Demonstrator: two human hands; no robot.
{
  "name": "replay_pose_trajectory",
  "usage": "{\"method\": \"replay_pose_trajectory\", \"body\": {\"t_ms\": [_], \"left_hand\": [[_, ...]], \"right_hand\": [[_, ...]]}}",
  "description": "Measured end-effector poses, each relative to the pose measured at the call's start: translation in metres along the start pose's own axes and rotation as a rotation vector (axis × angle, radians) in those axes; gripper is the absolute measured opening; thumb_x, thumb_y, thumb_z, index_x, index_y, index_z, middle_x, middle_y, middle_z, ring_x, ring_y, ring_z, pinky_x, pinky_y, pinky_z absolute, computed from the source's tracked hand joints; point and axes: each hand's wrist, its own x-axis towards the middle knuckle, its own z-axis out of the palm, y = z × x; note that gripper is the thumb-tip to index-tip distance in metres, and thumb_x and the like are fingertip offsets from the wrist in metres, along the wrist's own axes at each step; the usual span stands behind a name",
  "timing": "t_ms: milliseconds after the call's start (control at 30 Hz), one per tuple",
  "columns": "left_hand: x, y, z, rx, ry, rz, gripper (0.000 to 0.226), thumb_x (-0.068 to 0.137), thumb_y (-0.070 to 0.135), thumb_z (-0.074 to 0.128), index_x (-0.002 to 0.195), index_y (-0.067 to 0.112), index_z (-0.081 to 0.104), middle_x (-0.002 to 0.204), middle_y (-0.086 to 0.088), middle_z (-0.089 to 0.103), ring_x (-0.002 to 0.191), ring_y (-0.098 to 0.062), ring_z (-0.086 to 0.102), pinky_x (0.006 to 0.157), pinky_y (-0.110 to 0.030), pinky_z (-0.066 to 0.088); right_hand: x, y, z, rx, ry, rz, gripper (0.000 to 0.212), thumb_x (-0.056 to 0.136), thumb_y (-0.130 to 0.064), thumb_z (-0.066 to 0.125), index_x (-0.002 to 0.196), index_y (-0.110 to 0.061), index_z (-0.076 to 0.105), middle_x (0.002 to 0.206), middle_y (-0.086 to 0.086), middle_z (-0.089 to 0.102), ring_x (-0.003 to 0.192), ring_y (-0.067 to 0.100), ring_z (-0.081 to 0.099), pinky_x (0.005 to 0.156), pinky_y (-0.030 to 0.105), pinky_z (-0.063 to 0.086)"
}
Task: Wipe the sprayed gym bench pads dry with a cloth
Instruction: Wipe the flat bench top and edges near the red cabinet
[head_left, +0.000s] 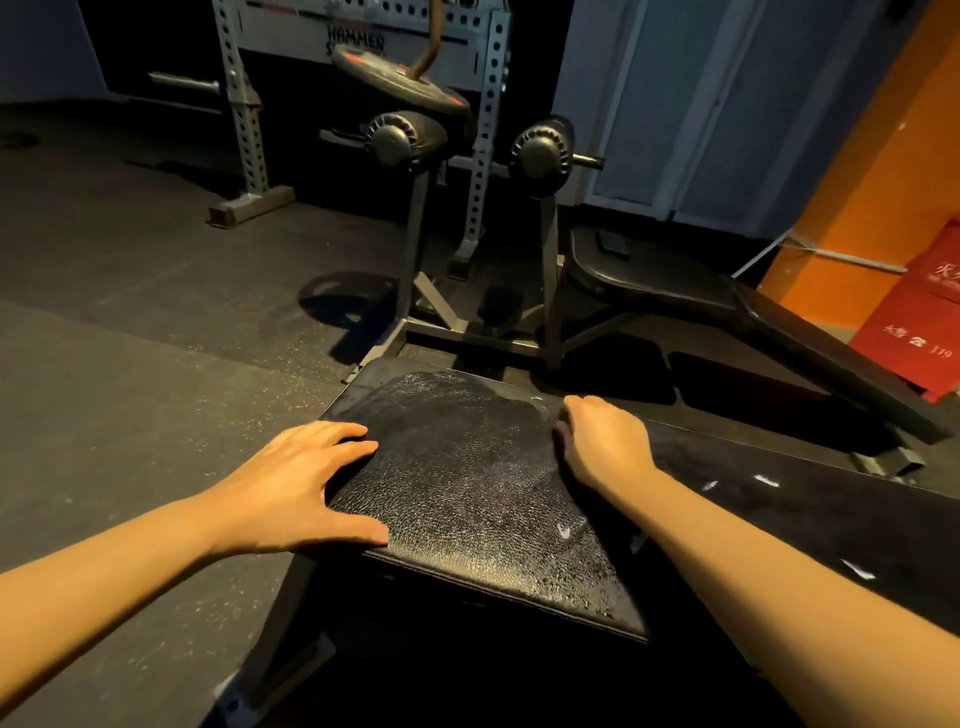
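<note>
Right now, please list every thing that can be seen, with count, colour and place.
seat pad: one, black, wet, centre front
back pad: one, black, white flecks, right of it
second bench: one, black, right rear
roller pads: two, black, on stand behind
weight plate: one, black, top centre
rack: one, grey, left rear
box: one, red, right edge
left hand: one, flat on seat pad's left edge
right hand: one, fingers curled at its right edge; no cloth visible

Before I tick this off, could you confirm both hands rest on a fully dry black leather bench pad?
Not dry: the head view shows droplets across the black leather bench pad. The left hand and right hand do rest on it.
</note>
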Motion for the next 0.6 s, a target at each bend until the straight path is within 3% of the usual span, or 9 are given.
{"method": "replay_pose_trajectory", "body": {"t_ms": [133,200,400,467,600], "left_hand": [[0.01,0.005,0.001,-0.005,0.06,-0.006,0.121,0.059,0.108,0.029,0.156,0.035,0.037,0.163,0.015,0.028,0.151,-0.008,0.022,0.122,-0.033,0.018],[0.019,0.004,0.002,-0.002,0.095,-0.017,0.12,0.061,0.107,0.028,0.155,0.032,0.039,0.163,0.013,0.031,0.151,-0.009,0.025,0.122,-0.034,0.019],[0.03,-0.007,0.012,0.085,0.188,-0.057,0.115,0.071,0.103,0.018,0.152,0.026,0.047,0.158,0.008,0.042,0.147,-0.012,0.035,0.123,-0.041,0.027],[0.029,-0.007,0.016,0.093,0.217,-0.06,0.111,0.074,0.101,0.018,0.151,0.026,0.049,0.157,0.009,0.044,0.146,-0.012,0.037,0.123,-0.04,0.027],[0.031,-0.008,0.018,0.082,0.277,-0.06,0.108,0.075,0.1,0.022,0.145,0.026,0.056,0.151,0.009,0.052,0.141,-0.011,0.044,0.121,-0.039,0.029]], "right_hand": [[-0.03,-0.077,-0.01,0.211,-0.149,-0.398,0.018,0.099,-0.041,0.053,0.099,-0.024,0.06,0.101,0.0,0.065,0.091,0.026,0.062,0.077,0.039,0.052],[-0.027,-0.088,-0.003,0.234,-0.144,-0.526,0.018,0.099,-0.041,0.052,0.101,-0.026,0.061,0.102,-0.002,0.066,0.093,0.024,0.063,0.078,0.04,0.052],[0.06,-0.012,0.019,-0.026,-0.013,0.048,0.014,0.096,-0.029,0.056,0.103,-0.018,0.062,0.105,0.007,0.069,0.094,0.034,0.067,0.067,0.036,0.042],[0.063,-0.034,0.019,-0.023,-0.024,0.038,0.015,0.092,-0.021,0.061,0.105,-0.014,0.063,0.105,0.007,0.069,0.094,0.033,0.068,0.065,0.034,0.041],[0.037,-0.102,0.022,0.218,-0.093,-0.289,0.013,0.097,-0.032,0.056,0.096,-0.02,0.061,0.1,0.002,0.069,0.094,0.028,0.065,0.073,0.036,0.049]]}}
